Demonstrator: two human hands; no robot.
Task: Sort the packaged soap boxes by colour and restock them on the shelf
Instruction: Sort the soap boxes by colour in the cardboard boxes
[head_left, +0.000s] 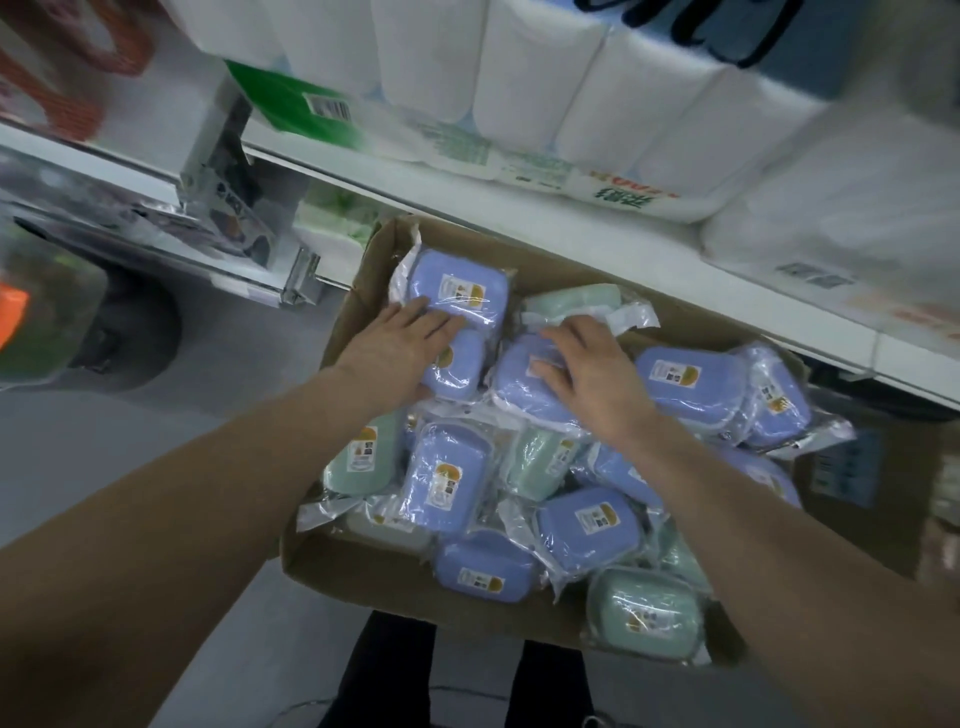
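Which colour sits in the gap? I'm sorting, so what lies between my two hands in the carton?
Head view: only wrapped blue soap boxes between left hand and right hand.

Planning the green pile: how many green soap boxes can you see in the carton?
4 green soap boxes: far edge, left wall, centre, near right corner. Others may lie buried.

Both hands reach into a cardboard box (332, 577) heaped with wrapped blue and green soap boxes. The left hand (402, 345) lies flat on a blue soap box (457, 283) at the far corner. The right hand (589, 366) presses another blue one (519, 387) beside it, below a white shelf (597, 262).
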